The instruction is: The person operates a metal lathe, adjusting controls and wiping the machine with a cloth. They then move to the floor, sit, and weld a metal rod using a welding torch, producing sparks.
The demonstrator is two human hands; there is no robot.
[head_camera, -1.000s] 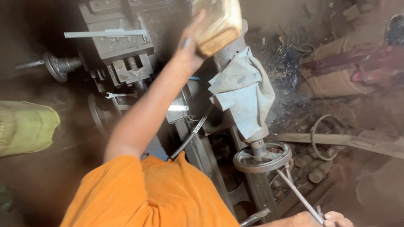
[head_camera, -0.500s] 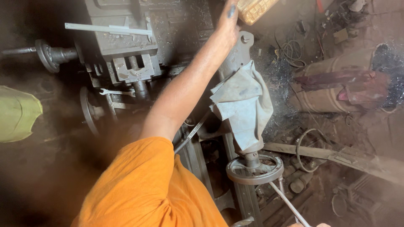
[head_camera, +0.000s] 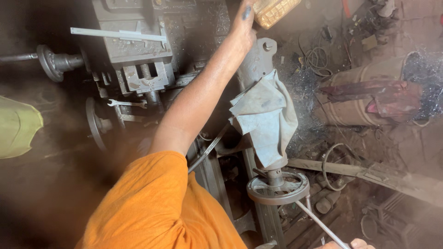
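My left arm, in an orange sleeve, reaches up across a lathe. My left hand (head_camera: 244, 22) grips a yellowish ribbed block (head_camera: 275, 9) that is cut off by the top edge, just above the tailstock (head_camera: 256, 62). A grey cloth (head_camera: 267, 117) hangs over the tailstock, and the round handwheel (head_camera: 278, 188) sits below it. Only the knuckles of my right hand (head_camera: 354, 244) show at the bottom edge, closed on the near end of a thin metal rod (head_camera: 318, 221) that slants up to the handwheel.
On the lathe carriage (head_camera: 138, 64) lie a steel ruler (head_camera: 117, 34) and a spanner (head_camera: 127, 103). A drum of metal swarf (head_camera: 364, 97), wire coils and scrap lie on the dirty floor at right. A pale green bundle (head_camera: 18, 131) is at left.
My left hand has carried the block up to the top edge of the view. My right hand has slid down to the bottom edge, still at the rod.
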